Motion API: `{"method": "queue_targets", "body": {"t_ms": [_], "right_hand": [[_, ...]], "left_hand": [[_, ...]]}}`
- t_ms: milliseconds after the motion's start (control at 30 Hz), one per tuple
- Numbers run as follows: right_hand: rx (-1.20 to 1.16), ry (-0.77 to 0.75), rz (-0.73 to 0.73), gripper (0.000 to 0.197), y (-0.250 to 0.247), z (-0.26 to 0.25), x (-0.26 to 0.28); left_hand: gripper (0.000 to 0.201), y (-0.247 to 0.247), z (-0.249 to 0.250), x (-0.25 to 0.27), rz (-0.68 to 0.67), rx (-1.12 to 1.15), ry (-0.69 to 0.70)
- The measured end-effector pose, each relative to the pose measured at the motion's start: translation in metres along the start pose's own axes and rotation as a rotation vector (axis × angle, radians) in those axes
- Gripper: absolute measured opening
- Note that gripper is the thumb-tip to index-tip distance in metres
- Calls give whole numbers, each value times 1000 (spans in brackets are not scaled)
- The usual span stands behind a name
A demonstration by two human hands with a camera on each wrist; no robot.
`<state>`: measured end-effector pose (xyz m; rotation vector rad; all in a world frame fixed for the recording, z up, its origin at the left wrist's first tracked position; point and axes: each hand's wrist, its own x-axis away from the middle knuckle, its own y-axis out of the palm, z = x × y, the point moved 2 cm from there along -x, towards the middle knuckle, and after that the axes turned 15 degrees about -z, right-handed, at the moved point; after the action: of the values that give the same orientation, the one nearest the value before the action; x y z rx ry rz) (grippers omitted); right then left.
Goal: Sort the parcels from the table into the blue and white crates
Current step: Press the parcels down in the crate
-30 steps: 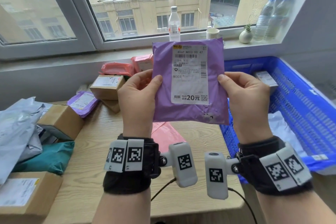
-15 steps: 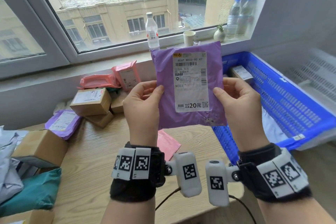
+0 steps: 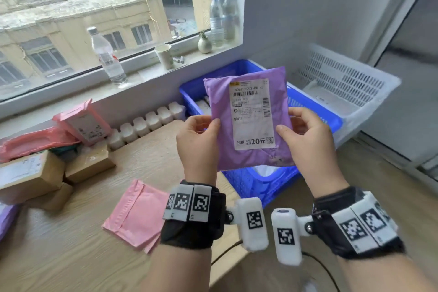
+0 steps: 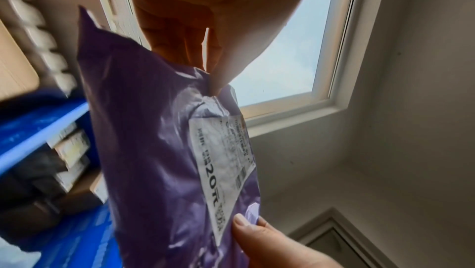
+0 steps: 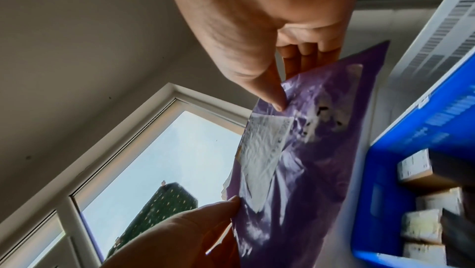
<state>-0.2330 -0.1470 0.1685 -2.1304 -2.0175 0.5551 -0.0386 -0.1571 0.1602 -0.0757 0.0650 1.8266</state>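
The soft purple plastic mailer parcel (image 3: pixel 248 123), pinched at its edges by left hand (image 3: pixel 198 147) and right hand (image 3: pixel 308 147), has swung from above the wooden counter (image 3: pixel 71 244) to over the blue slatted crate (image 3: pixel 260 182), so a drop there looks likely

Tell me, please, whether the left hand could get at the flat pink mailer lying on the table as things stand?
Probably not yet: the left hand grips the purple parcel. Nothing covers the pink mailer.
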Motion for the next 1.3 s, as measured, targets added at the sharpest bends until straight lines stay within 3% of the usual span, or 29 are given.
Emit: {"method": "queue_targets", "body": {"t_ms": [67,367,567,767,1067,1300], "right_hand": [[11,-2,23,26,-32,14,-10],[133,39,80,22,-196,97,-62],[197,110,88,27,-274,149,-96],[171,192,61,28,-307,191,-147],[233,242,31,45,-331,248,-285],[238,307,19,47,-348,283,-370]], "left_hand": [[6,38,-1,-5,-17,-21,2],[21,234,-24,-21,-89,-58,-19],[14,329,-38,-31,-123,-111,-62],[12,389,-53,-74,-155,-162,-96],[12,472,-84,-196,-163,-146,-191],[14,528,-108,-273,-217,-203,-268]]}}
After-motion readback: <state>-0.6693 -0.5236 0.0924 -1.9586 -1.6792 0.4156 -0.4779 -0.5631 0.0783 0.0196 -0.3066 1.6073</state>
